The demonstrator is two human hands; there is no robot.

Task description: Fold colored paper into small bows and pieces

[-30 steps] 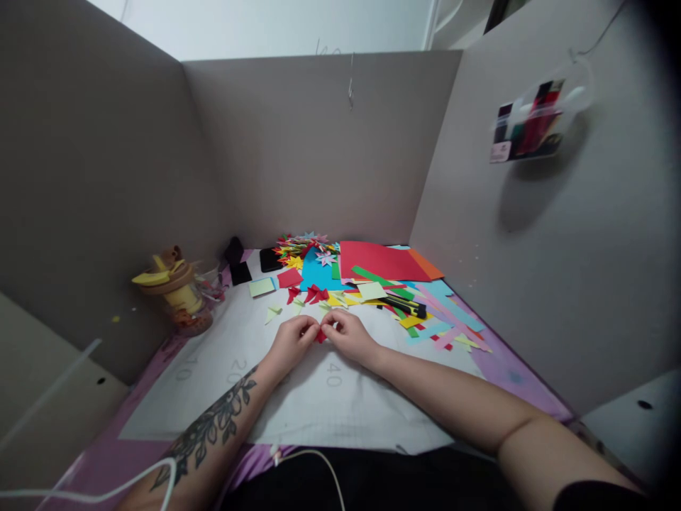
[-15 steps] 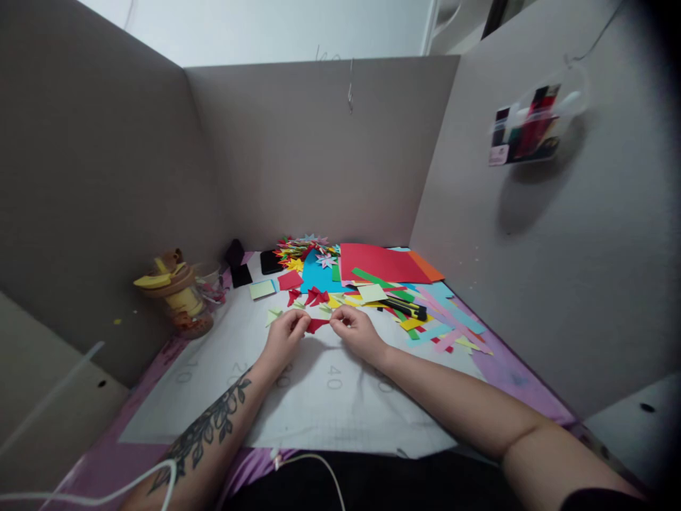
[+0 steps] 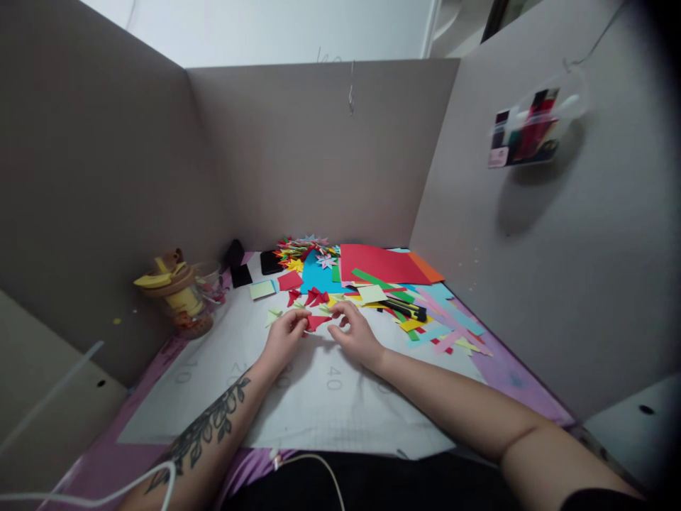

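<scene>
Between my hands is a small folded piece of red paper (image 3: 318, 323), pointed toward the right. My left hand (image 3: 287, 333) pinches its left end between thumb and fingers. Just off its right tip is my right hand (image 3: 355, 333), with thumb and forefinger apart and nothing between them. Beyond my fingers lie folded red paper pieces (image 3: 316, 297) and pale green folded pieces (image 3: 274, 316). Small stacks of square paper, one pale green (image 3: 262, 289) and one red (image 3: 290, 280), sit farther back on the left.
A white sheet with printed numbers (image 3: 308, 404) covers the tabletop. Cut paper strips (image 3: 452, 323) and a black-and-yellow cutter (image 3: 407, 309) lie to the right. Paper stars (image 3: 325, 260) and red sheets (image 3: 380, 264) are at the back. A yellow-brown pot (image 3: 184, 298) stands left; grey walls (image 3: 319, 156) enclose the table.
My right thumb and forefinger have parted and come off the red paper's right end. My left hand still holds its left end, nearly unmoved.
</scene>
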